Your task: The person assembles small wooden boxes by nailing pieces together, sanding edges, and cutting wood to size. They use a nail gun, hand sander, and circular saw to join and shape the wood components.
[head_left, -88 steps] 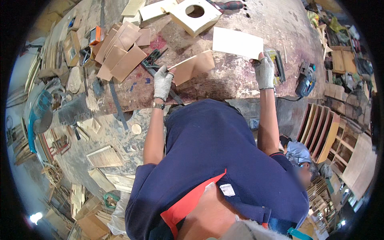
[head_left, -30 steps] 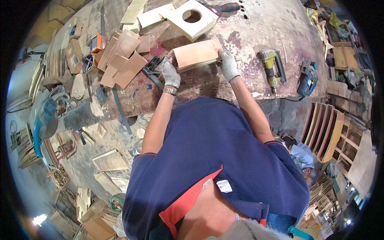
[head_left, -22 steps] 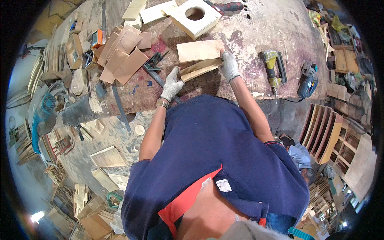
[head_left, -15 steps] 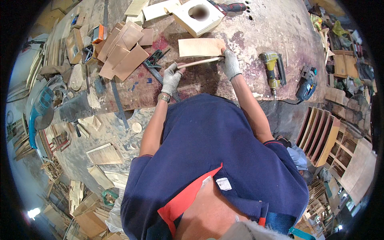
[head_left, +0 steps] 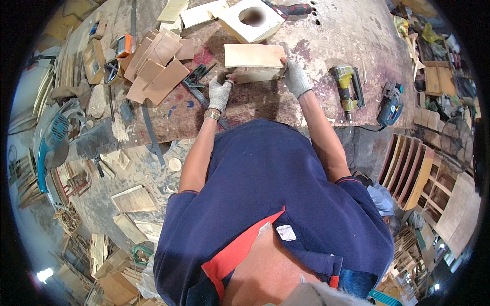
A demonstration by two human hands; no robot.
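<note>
My left hand (head_left: 220,94), in a grey knit glove with bare fingertips, is closed on the left end of a lower wooden board (head_left: 256,76). Opposite it my right hand (head_left: 297,79), gloved the same way, grips the right end. Just beyond lies a pale upper board (head_left: 254,56), wider face showing, its right end touching my right fingertips. Whether the two boards are joined I cannot tell. Beside my left hand lies a dark clamp (head_left: 198,77). A pale wooden box (head_left: 235,20) with a round hole stands farther off.
Brown thin panels (head_left: 158,71) lie stacked at left. To the right are a yellow-green nail gun (head_left: 345,89) and a blue jigsaw (head_left: 391,106) with its cord. A teal circular saw (head_left: 53,132) stands far left. Behind the right sleeve another person (head_left: 380,199) is partly seen.
Both boards have tilted: the lower one, seen as a thin edge before, now shows a broad face, and the upper one shows its near edge. My hands have shifted slightly.
</note>
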